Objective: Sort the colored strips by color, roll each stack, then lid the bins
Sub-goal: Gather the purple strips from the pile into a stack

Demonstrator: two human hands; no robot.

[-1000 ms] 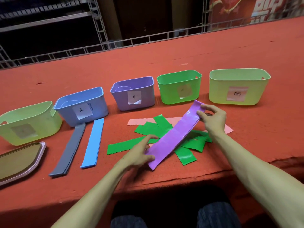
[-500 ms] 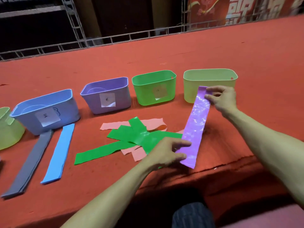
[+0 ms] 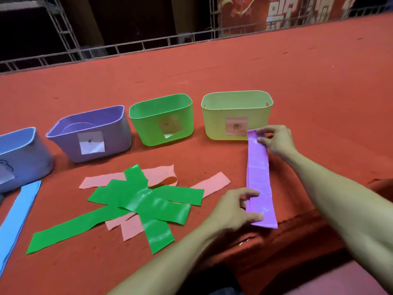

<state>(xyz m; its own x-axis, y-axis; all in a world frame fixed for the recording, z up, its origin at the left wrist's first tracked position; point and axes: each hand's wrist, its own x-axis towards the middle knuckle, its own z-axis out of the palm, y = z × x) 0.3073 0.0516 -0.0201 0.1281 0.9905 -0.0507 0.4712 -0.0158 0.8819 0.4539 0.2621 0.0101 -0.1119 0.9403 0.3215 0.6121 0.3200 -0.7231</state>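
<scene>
While both hands are busy with the purple strip (image 3: 258,177), here's what I'm getting on my feed from the head cam. I'll place everything off the yellow-green bin (image 3: 214,124).

The strip runs in a straight line from right in front of that bin toward the near edge of the red table cover (image 3: 297,81). The right hand (image 3: 276,141) pinches the far end, thumb and fingers curled on it, just at the bin's front wall near its lower right corner. The left hand (image 3: 231,211) pinches the near end, the one farthest from the bin, with its fingertips curled onto the strip's left edge. I honestly can't tell if the strip lies flat on the cover or is lifted a touch.

Just left of the yellow-green bin sits the green bin (image 3: 148,128), then the purple bin (image 3: 114,141), then the blue bin (image 3: 25,158), which is cut off by the frame. All of them have paper labels on the front.

Nearer to me and left of the yellow-green bin, the green strips (image 3: 144,201) lie crossed over the pink strips (image 3: 212,182). Way further left is a blue strip (image 3: 19,211).
</scene>
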